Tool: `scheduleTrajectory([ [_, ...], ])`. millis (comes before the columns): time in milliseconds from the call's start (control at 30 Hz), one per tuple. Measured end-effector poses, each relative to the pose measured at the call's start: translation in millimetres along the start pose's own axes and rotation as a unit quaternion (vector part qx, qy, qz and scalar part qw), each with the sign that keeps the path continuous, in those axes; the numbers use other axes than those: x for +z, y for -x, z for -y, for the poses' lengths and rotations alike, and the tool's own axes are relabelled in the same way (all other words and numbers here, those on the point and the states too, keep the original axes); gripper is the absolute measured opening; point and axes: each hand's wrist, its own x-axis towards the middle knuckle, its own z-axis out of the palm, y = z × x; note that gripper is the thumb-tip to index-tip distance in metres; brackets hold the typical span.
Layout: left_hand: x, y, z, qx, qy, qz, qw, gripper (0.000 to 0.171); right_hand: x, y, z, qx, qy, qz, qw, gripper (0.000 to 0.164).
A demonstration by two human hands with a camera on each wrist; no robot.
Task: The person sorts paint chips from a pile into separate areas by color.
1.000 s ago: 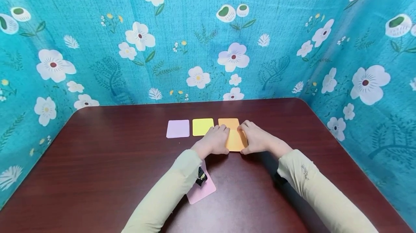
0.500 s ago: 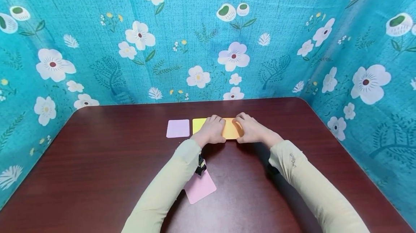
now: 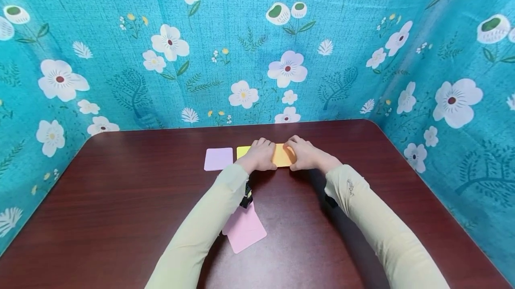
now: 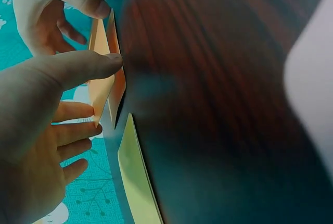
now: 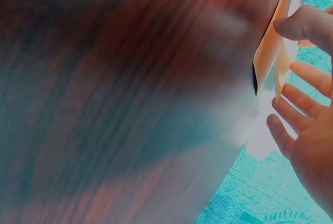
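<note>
An orange card (image 3: 281,156) is pinched at its two sides by my left hand (image 3: 259,155) and my right hand (image 3: 307,154). In the left wrist view my left thumb lies on the near side of this held card (image 4: 102,91), with the fingertips at its far edge. The right wrist view has the right thumb and fingers around the card's (image 5: 284,67) other end. Close beneath it lies a second orange card (image 5: 269,47), on the table. A yellow card (image 3: 242,150), partly covered by my left hand, lies just left.
A lilac card (image 3: 218,159) lies left of the yellow one. Pink cards (image 3: 246,231) lie nearer me, partly under my left sleeve (image 3: 209,222). The dark wood table (image 3: 141,199) ends at a blue floral cloth (image 3: 225,56) behind and beside it.
Both hands have moved away from me and slightly left with the orange card, now over the back orange card. The pink, lilac and yellow cards stay put.
</note>
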Motion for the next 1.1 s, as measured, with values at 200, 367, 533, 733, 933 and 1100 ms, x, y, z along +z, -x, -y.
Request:
scheduleTrajectory([
  [200, -0.7, -7.8, 3.1, 0.001, -0.003, 0.005, 1.0, 0.062, -0.4, -6.5, -3.3, 0.032, -0.019, 0.02, 0.999, 0.062],
  [367, -1.9, -10.7, 4.6, 0.001, 0.0, 0.015, 0.9999, 0.061, -1.8, -11.2, -5.8, 0.043, -0.025, 0.038, 0.998, 0.059],
  [533, -3.1, -10.8, 5.5, 0.0, 0.009, 0.023, 0.9997, 0.057, -3.4, -13.1, -5.5, 0.035, -0.025, 0.047, 0.998, 0.054],
  [733, -3.9, -11.6, 7.0, 0.005, 0.035, 0.03, 0.9989, 0.047, -4.8, -14.7, -4.7, 0.031, -0.034, 0.062, 0.997, 0.05],
  [933, -1.9, -13.3, 8.3, 0.01, 0.044, 0.037, 0.9983, 0.045, -6.8, -15.1, -7.0, 0.035, -0.055, 0.076, 0.995, 0.048],
  [1100, -1.8, -12.9, 7.5, 0.009, 0.044, 0.043, 0.9981, 0.044, -5.8, -15.8, -8.0, 0.032, -0.059, 0.081, 0.994, 0.047],
])
